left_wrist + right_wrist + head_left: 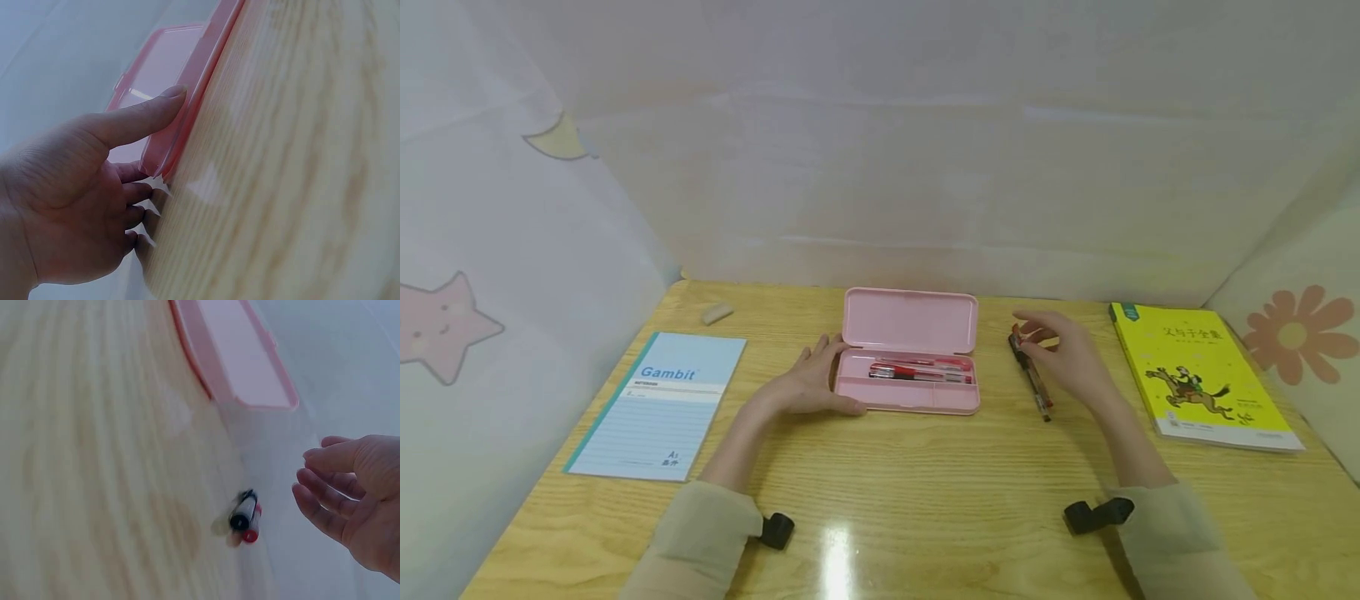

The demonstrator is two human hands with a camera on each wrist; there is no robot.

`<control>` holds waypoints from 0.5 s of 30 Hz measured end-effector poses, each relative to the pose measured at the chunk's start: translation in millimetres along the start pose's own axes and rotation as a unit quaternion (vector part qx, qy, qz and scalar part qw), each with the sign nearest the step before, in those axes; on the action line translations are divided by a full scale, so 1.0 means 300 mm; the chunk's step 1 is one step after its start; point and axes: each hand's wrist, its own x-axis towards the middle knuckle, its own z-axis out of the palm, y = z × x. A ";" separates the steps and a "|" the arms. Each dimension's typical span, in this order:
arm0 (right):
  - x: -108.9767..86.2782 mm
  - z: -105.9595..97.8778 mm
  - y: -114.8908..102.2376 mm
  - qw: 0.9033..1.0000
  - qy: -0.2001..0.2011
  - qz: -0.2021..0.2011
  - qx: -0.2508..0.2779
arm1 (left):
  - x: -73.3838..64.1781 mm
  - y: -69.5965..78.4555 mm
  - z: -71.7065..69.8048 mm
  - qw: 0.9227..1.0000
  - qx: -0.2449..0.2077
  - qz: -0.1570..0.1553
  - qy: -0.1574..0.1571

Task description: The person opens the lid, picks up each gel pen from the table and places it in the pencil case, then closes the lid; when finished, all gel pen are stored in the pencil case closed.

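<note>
Looking down on a wood-grained table [925, 517], with an open pink pencil case [880, 394] near its far edge as landmark. Shows, well to the right of the case, a yellow book [1202, 375] with a cartoon cover, and to the left of the case, a pale blue notebook [655, 408]. Has the case lying flat, lid [910, 321] folded back on its far side. Spreads the left hand [808, 383] against the case's left end, thumb along the near wall, fingers at the far corner, bracing rather than clamping. Holds the right hand [1063, 354] well apart from the left, to the right of the case, fingers loosely bent over loose pens [1035, 382], one black, one red; in the right wrist view, nothing between the fingers and a gap to the pens. Has more pens [917, 375], red and black, inside the case, toward its hinge side. Includes, smallest of all, a pale block [717, 313], perhaps an eraser, well left of the case, about level with the lid. Seems, as a judgement, to be at the reach for the loose pens, with the case steadied. Calls next, probably, for bringing thumb and fingertips down onto the barrels and pinching without rolling them away or nudging the case.
</note>
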 end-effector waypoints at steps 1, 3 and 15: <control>-0.003 -0.001 0.010 1.000 0.004 0.003 0.000 | 0.001 -0.002 -0.001 1.000 0.002 0.000 0.001; -0.008 -0.004 0.029 1.000 0.007 0.010 -0.001 | -0.001 -0.003 -0.003 1.000 0.004 -0.001 0.001; -0.017 -0.024 0.061 0.998 -0.052 0.046 0.009 | 0.003 -0.007 0.002 1.000 0.001 -0.003 -0.002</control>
